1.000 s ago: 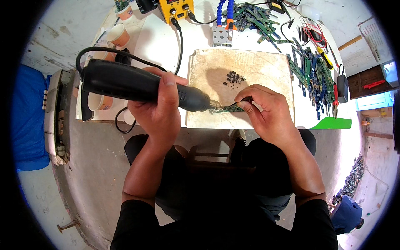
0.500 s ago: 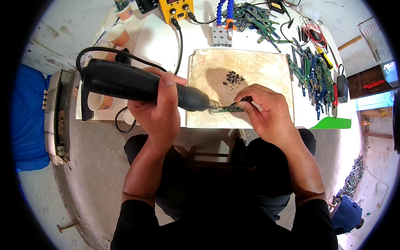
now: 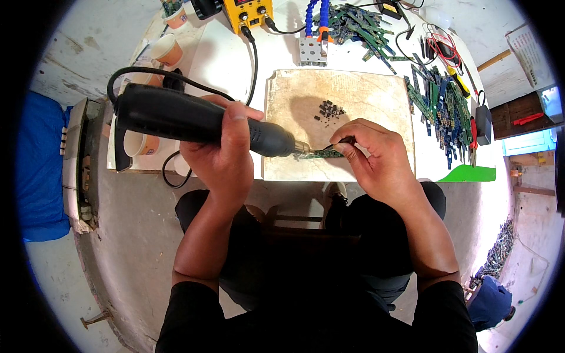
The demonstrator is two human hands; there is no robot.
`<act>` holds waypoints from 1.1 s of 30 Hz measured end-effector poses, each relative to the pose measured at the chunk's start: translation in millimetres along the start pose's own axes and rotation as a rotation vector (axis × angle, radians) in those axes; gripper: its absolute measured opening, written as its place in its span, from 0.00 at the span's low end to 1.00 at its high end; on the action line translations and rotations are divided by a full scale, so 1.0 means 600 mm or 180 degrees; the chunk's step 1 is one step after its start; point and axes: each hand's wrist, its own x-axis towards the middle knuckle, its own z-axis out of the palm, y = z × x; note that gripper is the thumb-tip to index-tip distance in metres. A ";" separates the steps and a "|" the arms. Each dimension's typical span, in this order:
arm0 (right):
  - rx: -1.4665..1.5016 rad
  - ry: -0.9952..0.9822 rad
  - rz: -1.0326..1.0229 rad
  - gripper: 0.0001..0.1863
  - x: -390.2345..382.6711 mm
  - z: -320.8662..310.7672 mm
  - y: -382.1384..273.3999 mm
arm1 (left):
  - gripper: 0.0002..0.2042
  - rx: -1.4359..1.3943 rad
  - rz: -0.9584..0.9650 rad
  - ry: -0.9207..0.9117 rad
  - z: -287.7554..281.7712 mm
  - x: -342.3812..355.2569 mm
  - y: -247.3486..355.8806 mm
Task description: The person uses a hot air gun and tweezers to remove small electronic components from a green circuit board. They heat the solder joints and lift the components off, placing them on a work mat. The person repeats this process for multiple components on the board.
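My left hand [image 3: 222,138] is wrapped round a black hot air gun [image 3: 170,115], whose metal nozzle points right. Just past the nozzle lies a narrow green circuit board strip [image 3: 325,154] on a pale, stained square board [image 3: 353,88]. Between thumb and forefinger, my right hand [image 3: 376,154] pinches dark tweezers [image 3: 336,145]. Their tips reach down to the strip close to the nozzle; whether they grip a part there is too small to tell. A small pile of black chips [image 3: 329,110] sits on the square board beyond the strip.
Circuit board strips [image 3: 438,112] are heaped at the right, with another heap [image 3: 353,26] at the back. A yellow soldering station [image 3: 247,12] stands at the back left, its cable looping to the gun. Paper cups [image 3: 167,49] line the left edge. A metal block [image 3: 312,52] holds blue flexible arms.
Almost nothing differs. The hot air gun and my left hand have shifted very slightly; my right hand stays at the strip with the tweezers.
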 end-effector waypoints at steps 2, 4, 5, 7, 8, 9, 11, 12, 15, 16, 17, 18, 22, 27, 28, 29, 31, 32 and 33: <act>0.0004 0.0006 -0.0013 0.06 0.000 0.000 0.000 | 0.08 0.0043 -0.0061 0.0076 0.000 0.001 0.002; 0.0007 0.0017 -0.0026 0.06 0.000 0.000 0.002 | 0.06 -0.0076 -0.0079 0.0104 -0.001 0.001 0.002; 0.0004 0.0029 -0.0031 0.06 0.000 0.000 0.002 | 0.05 -0.0216 -0.0066 0.0096 -0.003 0.000 0.000; -0.0004 0.0055 -0.0041 0.06 0.000 0.000 0.002 | 0.04 -0.0362 -0.0055 0.0104 -0.002 0.000 0.000; -0.0023 0.0064 -0.0036 0.07 0.000 0.000 0.002 | 0.04 -0.0366 -0.0058 0.0121 0.000 0.000 0.001; -0.0043 0.0073 -0.0030 0.07 0.000 -0.001 0.002 | 0.04 -0.0371 -0.0061 0.0138 0.001 0.000 0.003; -0.0033 0.0104 0.0012 0.07 -0.001 -0.003 0.002 | 0.04 -0.0319 -0.0058 0.0155 -0.001 0.001 0.004; -0.0003 0.0127 0.0048 0.07 -0.001 -0.004 0.001 | 0.04 -0.0292 -0.0056 0.0163 -0.001 0.001 0.005; 0.0207 0.0069 0.0147 0.07 -0.002 -0.009 -0.006 | 0.05 -0.0349 -0.0002 0.0182 0.000 0.004 0.009; 0.0298 0.0028 0.0179 0.07 -0.003 -0.011 -0.010 | 0.05 -0.0378 0.0002 0.0165 -0.002 0.004 0.008; 0.0305 -0.0035 0.0236 0.06 -0.005 -0.013 -0.012 | 0.05 -0.0410 0.0002 0.0142 -0.003 0.003 0.005; 0.0312 -0.0100 0.0293 0.06 -0.006 -0.015 -0.013 | 0.05 -0.0442 0.0002 0.0120 -0.004 0.002 0.003; 0.0546 -0.0499 0.0245 0.06 -0.007 -0.012 -0.008 | 0.04 -0.0441 -0.0050 0.0157 -0.001 0.001 0.006; 0.0603 -0.0761 -0.0007 0.06 -0.004 -0.027 -0.002 | 0.04 -0.0368 -0.0083 0.0101 -0.003 0.000 0.005; 0.0633 -0.0578 0.0009 0.06 -0.004 -0.029 -0.001 | 0.04 -0.0348 -0.0078 0.0109 -0.003 -0.001 0.005; 0.0660 -0.0390 0.0028 0.06 -0.004 -0.033 0.001 | 0.04 -0.0333 -0.0074 0.0111 -0.003 -0.001 0.004; 0.0327 -0.0155 0.0022 0.05 -0.005 -0.045 0.004 | 0.04 -0.0322 -0.0126 0.0082 -0.001 -0.001 0.005; 0.0218 -0.0013 0.0065 0.05 -0.007 -0.047 0.006 | 0.04 -0.0328 -0.0186 0.0050 0.000 -0.003 0.007; 0.0110 0.0129 0.0108 0.05 -0.009 -0.049 0.008 | 0.04 -0.0332 -0.0246 0.0018 0.001 -0.004 0.010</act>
